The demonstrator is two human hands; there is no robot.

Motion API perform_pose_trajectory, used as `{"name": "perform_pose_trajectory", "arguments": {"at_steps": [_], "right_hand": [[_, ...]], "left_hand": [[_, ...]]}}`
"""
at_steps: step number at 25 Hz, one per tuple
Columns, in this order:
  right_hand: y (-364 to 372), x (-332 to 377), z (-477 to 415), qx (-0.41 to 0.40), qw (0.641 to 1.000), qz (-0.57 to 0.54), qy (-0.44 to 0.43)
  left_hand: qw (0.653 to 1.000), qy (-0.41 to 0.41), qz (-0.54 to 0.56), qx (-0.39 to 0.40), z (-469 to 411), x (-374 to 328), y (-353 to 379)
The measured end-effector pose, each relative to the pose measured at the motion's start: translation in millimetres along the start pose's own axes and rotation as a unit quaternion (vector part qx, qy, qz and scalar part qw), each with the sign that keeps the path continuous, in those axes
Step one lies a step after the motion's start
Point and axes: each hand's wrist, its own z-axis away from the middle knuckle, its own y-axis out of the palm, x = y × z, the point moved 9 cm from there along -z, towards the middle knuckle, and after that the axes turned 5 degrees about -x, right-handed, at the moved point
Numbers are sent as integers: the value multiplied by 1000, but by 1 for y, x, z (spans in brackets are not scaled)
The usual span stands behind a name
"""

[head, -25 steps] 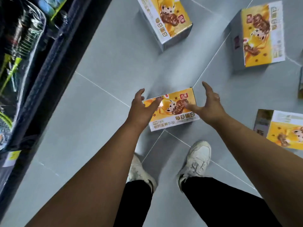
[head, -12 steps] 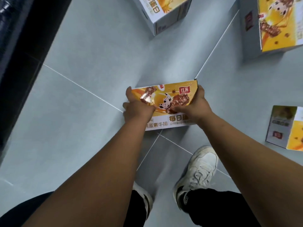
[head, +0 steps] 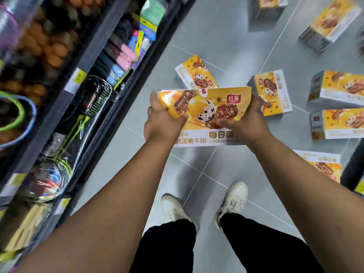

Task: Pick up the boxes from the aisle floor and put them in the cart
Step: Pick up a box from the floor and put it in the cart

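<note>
Head view looked down on a person holding the held box (head: 204, 113) clear of the floor (head: 199, 38), out in front of the shoes (head: 233, 200). The left hand (head: 159, 123) gripped its left end and the right hand (head: 248, 121) its right end, thumbs over the printed top. I'd judge that was to keep the wide carton level for carrying. A second box (head: 197, 73) lay on the tiles just beyond it, a third box (head: 273, 93) to the right, more farther right and far. A shelf (head: 94, 62) crowded the left side, so open room lay near the feet and between boxes. I could make out no cart.
</note>
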Motion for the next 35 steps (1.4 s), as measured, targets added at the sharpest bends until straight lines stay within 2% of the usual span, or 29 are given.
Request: {"name": "perform_pose_trajectory", "arguments": {"at_steps": [5, 8, 12, 16, 21, 26, 31, 35], "right_hand": [[-149, 199, 88, -54, 990, 88, -97], [-210, 288, 137, -68, 981, 99, -155], [-262, 366, 189, -83, 965, 111, -221], [-275, 419, 225, -57, 946, 130, -292], [-239, 461, 276, 5, 914, 152, -376], [-165, 484, 353, 100, 873, 168, -447], [-69, 496, 476, 195, 810, 197, -517], [7, 479, 584, 270, 757, 222, -552]], "left_hand": [[992, 121, 6, -31, 68, -130, -193], [983, 167, 14, -74, 107, -186, -287], [974, 183, 46, -127, 158, -219, -372], [966, 159, 66, -192, 203, -210, -426], [957, 62, 89, -270, 257, -150, -474], [930, -35, 114, -347, 331, -55, -513], [882, -146, 149, -423, 425, 68, -548], [841, -230, 154, -465, 510, 165, -564]]}}
